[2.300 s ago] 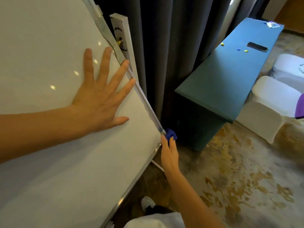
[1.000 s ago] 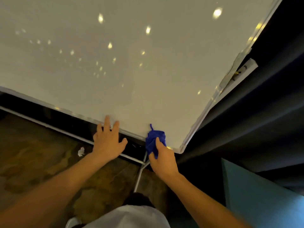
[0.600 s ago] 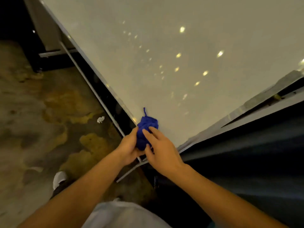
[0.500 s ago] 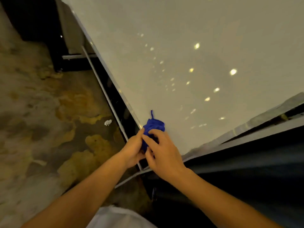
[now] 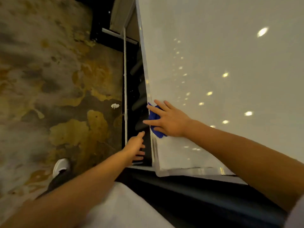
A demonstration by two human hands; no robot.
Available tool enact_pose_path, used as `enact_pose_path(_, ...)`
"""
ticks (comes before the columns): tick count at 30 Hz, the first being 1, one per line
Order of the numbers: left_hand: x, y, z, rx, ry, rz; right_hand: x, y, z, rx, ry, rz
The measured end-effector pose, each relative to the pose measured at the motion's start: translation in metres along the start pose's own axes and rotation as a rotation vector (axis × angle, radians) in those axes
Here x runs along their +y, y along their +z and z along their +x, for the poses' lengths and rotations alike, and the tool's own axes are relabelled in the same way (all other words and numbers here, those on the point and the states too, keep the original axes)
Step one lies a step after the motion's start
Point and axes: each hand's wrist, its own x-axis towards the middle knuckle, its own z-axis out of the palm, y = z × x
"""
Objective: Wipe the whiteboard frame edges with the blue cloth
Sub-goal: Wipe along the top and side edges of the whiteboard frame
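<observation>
in the head view, the person is leaning over a whiteboard (image 5: 222, 63) that is filling the right side of the picture, with its silver frame edge (image 5: 148, 89) running from the top down to a corner (image 5: 160, 174) near the bottom. the right hand (image 5: 169, 120) is lying flat on the board with its fingers spread wide, and it is pressing the blue cloth (image 5: 155, 119) against that frame edge. the cloth is bunched under the palm and fingers, showing at the fingertips and again below the hand, so it is sitting right on the rim and partly on the white surface, some way up from the corner.

the left hand (image 5: 135, 146) is reaching out beside the board, over the dark gap between the frame and a thin white stand bar (image 5: 125, 79). its fingers are loosely extended and holding nothing; whether they are touching the back of the frame cannot be told, since the gap is dark. a patterned carpet (image 5: 49, 79) is lying below, with a small white scrap (image 5: 115, 105) on it and a white shoe (image 5: 61, 165) near the bottom.

judging by this, the step in hand is the wiping of this long frame edge, with one short stretch near the corner lying behind the cloth and a long stretch ahead. the next move is likely calling for steady pressure while sliding the cloth along the rim, keeping it folded over the edge rather than drifting onto the board face, and for the left hand to brace the board so it is not swinging away.
</observation>
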Motion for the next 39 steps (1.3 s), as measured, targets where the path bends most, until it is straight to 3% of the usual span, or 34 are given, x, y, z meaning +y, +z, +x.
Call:
enact_pose_path(3,-0.017,0.039,0.001,-0.103,0.048,-0.098,0.025,-0.009,0.027,-0.024,-0.003,0.023)
enact_pose_path(5,-0.018,0.059,0.009,-0.07,0.208,-0.134,0.031,-0.009,0.043,-0.06,-0.079,0.049)
enact_pose_path(9,-0.019,0.081,0.02,0.123,0.554,-0.077,0.02,0.013,0.041,-0.152,-0.579,0.008)
enact_pose_path(10,-0.023,0.087,0.02,0.176,0.591,-0.084,0.026,0.016,0.045,-0.172,-0.627,-0.054)
enact_pose_path(14,-0.026,0.116,0.013,0.352,0.467,0.048,0.064,0.002,0.079,-0.188,-0.315,-0.223)
enact_pose_path(17,-0.021,0.134,0.004,0.501,0.378,0.18,0.059,0.013,0.07,-0.206,-0.552,-0.391)
enact_pose_path(19,-0.022,0.141,-0.001,0.583,0.38,0.211,0.051,0.027,0.053,-0.215,-0.691,-0.266)
enact_pose_path(21,-0.021,0.144,-0.005,0.599,0.349,0.234,0.055,0.019,0.055,-0.247,-0.582,-0.16)
enact_pose_path(25,-0.015,0.15,-0.011,0.625,0.286,0.277,0.066,-0.004,0.069,-0.24,-0.197,-0.299)
enact_pose_path(30,-0.014,0.15,-0.014,0.608,0.255,0.279,0.05,0.019,0.048,-0.338,-0.475,-0.268)
enact_pose_path(35,-0.008,0.151,-0.014,0.597,0.263,0.289,0.063,-0.002,0.061,-0.211,-0.165,-0.356)
enact_pose_path(39,0.0,0.149,-0.018,0.57,0.278,0.282,0.049,0.019,0.05,-0.287,-0.378,-0.311)
